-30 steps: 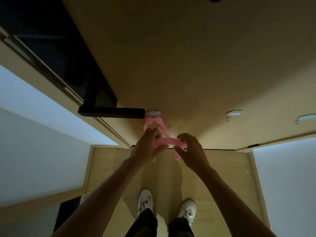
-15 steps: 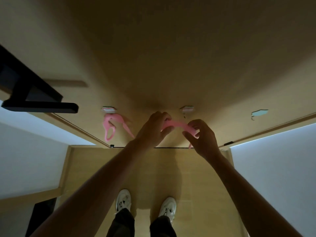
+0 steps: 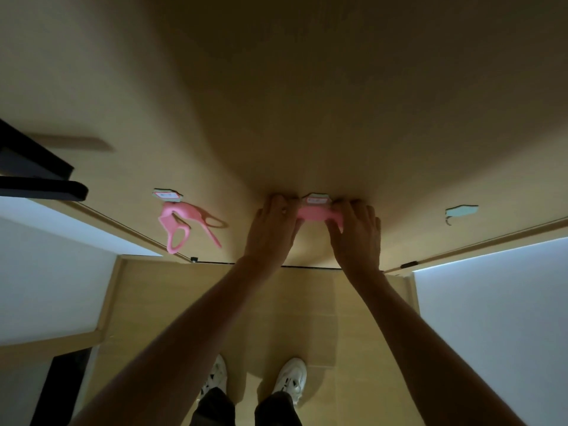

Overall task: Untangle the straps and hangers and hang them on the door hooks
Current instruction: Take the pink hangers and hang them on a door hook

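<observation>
Pink hanger (image 3: 316, 214) lies level, long axis left to right, under the middle hook (image 3: 316, 199), left hand (image 3: 273, 229) and right hand (image 3: 356, 232) gripping its ends

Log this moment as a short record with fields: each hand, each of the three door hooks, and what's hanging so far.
left hand: grips the left end of the held pink hanger
right hand: grips its right end
middle hook: held pink hanger raised right under it; whether it has caught cannot be told
left hook: hung pink hanger dangles from it
right hook: nothing on it
hanging so far: one for certain
</observation>
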Motion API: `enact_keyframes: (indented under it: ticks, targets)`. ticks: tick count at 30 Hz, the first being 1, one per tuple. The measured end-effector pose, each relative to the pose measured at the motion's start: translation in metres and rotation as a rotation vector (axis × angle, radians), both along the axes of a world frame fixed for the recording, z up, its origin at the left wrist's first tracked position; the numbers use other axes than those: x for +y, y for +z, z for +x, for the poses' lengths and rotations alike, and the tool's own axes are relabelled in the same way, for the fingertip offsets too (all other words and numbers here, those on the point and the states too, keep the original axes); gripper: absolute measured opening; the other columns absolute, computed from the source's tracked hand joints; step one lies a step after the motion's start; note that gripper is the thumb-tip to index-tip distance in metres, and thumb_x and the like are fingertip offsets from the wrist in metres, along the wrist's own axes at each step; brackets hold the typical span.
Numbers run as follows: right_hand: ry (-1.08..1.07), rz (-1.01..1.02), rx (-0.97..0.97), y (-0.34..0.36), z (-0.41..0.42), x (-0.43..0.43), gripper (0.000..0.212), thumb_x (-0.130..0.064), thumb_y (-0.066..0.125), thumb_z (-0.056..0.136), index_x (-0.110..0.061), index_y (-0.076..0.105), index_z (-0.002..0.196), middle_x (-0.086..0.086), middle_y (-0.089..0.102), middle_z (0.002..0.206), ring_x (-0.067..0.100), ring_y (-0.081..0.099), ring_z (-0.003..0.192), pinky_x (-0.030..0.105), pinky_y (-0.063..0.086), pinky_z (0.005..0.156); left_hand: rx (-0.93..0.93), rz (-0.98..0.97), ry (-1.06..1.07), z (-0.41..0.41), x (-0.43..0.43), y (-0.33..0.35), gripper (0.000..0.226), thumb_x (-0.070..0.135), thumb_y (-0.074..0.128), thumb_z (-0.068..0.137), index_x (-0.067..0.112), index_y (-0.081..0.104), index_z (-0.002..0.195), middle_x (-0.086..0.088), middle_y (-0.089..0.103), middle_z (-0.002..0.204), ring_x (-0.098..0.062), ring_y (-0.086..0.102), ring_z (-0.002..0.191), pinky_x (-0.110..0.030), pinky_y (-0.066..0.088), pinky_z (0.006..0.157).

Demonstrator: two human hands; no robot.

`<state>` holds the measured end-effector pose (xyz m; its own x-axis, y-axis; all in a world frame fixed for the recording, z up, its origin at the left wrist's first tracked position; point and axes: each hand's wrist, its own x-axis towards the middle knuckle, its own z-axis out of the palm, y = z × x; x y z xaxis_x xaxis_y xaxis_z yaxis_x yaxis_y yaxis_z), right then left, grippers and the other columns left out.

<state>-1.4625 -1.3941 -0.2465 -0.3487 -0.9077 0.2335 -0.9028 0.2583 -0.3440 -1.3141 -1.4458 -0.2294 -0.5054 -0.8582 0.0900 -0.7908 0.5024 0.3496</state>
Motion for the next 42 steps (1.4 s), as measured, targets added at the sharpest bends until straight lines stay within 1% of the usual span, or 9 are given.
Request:
enact_keyframes:
  ticks: [4, 7, 12, 22, 26, 32, 37, 40, 42]
  targets:
    - [-0.038, -0.003, -0.029, -0.002, 0.003, -0.005, 0.022, -0.016, 0.073, 0.073, -0.011, 0.063, 0.091, 0.011, 0.064, 0.089, 0.034, 0.060, 0.083, 0.038, 0.046, 0.068, 0.007, -0.010, 0.027, -0.003, -0.001, -0.003, 0.034, 0.033, 0.040, 0.084, 0.010, 0.064, 0.096, -0.013, 0.059, 0.083, -0.032, 0.062, 0.078, -0.037, 0.055, 0.055]
    - [-0.061, 0.006, -0.057, -0.003, 0.005, -0.009, 0.017, -0.015, 0.074, 0.072, -0.011, 0.063, 0.085, 0.010, 0.066, 0.081, 0.033, 0.061, 0.076, 0.036, 0.045, 0.065, 0.037, -0.013, 0.065, -0.006, -0.001, -0.004, 0.021, 0.026, 0.052, 0.086, 0.010, 0.065, 0.093, -0.012, 0.063, 0.080, -0.032, 0.064, 0.077, -0.035, 0.052, 0.052]
    - [-0.078, 0.057, -0.130, -0.006, 0.005, -0.014, 0.003, -0.014, 0.065, 0.080, -0.011, 0.064, 0.081, 0.009, 0.071, 0.077, 0.034, 0.064, 0.068, 0.037, 0.046, 0.066, 0.069, 0.103, 0.142, -0.014, -0.002, -0.006, 0.023, 0.025, 0.046, 0.095, 0.013, 0.060, 0.108, -0.012, 0.065, 0.100, -0.031, 0.062, 0.094, -0.039, 0.048, 0.072]
    - [-0.080, 0.136, -0.220, -0.007, 0.001, -0.014, 0.016, -0.023, 0.057, 0.088, -0.010, 0.067, 0.088, 0.013, 0.073, 0.083, 0.037, 0.065, 0.075, 0.036, 0.051, 0.069, 0.094, 0.188, 0.230, -0.022, -0.002, -0.007, 0.023, 0.027, 0.046, 0.093, 0.012, 0.063, 0.093, -0.012, 0.070, 0.092, -0.035, 0.063, 0.088, -0.033, 0.043, 0.070]
    - [0.044, 0.064, -0.289, -0.003, -0.008, -0.008, 0.014, -0.023, 0.064, 0.086, -0.010, 0.067, 0.091, 0.011, 0.073, 0.083, 0.034, 0.066, 0.072, 0.034, 0.050, 0.064, 0.062, 0.164, 0.184, -0.019, 0.000, -0.003, 0.022, 0.026, 0.043, 0.095, 0.013, 0.061, 0.098, -0.012, 0.070, 0.094, -0.036, 0.063, 0.088, -0.034, 0.044, 0.071]
    - [0.226, 0.094, -0.468, 0.003, -0.018, 0.003, 0.037, -0.028, 0.070, 0.082, -0.010, 0.063, 0.114, 0.008, 0.068, 0.103, 0.023, 0.064, 0.084, 0.035, 0.053, 0.072, 0.011, 0.113, 0.071, -0.012, -0.004, 0.005, 0.027, 0.029, 0.038, 0.098, 0.016, 0.059, 0.109, -0.010, 0.069, 0.098, -0.032, 0.065, 0.089, -0.034, 0.047, 0.074]
    - [0.231, 0.058, -0.532, 0.004, -0.020, 0.000, 0.029, -0.033, 0.065, 0.083, -0.015, 0.063, 0.107, -0.006, 0.064, 0.097, 0.011, 0.057, 0.078, 0.019, 0.042, 0.065, -0.009, 0.107, 0.025, -0.006, -0.008, 0.004, 0.027, 0.031, 0.040, 0.097, 0.017, 0.060, 0.110, -0.010, 0.070, 0.096, -0.034, 0.066, 0.087, -0.035, 0.047, 0.072]
    - [0.211, 0.094, -0.543, 0.002, -0.020, 0.000, 0.027, -0.030, 0.067, 0.084, -0.014, 0.063, 0.106, -0.004, 0.065, 0.098, 0.011, 0.056, 0.080, 0.016, 0.041, 0.065, -0.013, 0.101, 0.005, -0.005, -0.010, 0.004, 0.026, 0.030, 0.040, 0.097, 0.018, 0.059, 0.111, -0.008, 0.070, 0.097, -0.031, 0.066, 0.089, -0.033, 0.045, 0.072]
    - [0.174, 0.082, -0.532, 0.001, -0.018, -0.001, 0.023, -0.024, 0.069, 0.083, -0.012, 0.065, 0.103, -0.001, 0.067, 0.099, 0.014, 0.058, 0.081, 0.023, 0.045, 0.067, -0.011, 0.096, -0.004, -0.006, -0.010, 0.006, 0.026, 0.028, 0.040, 0.097, 0.019, 0.058, 0.113, -0.005, 0.069, 0.102, -0.029, 0.065, 0.092, -0.030, 0.042, 0.071]
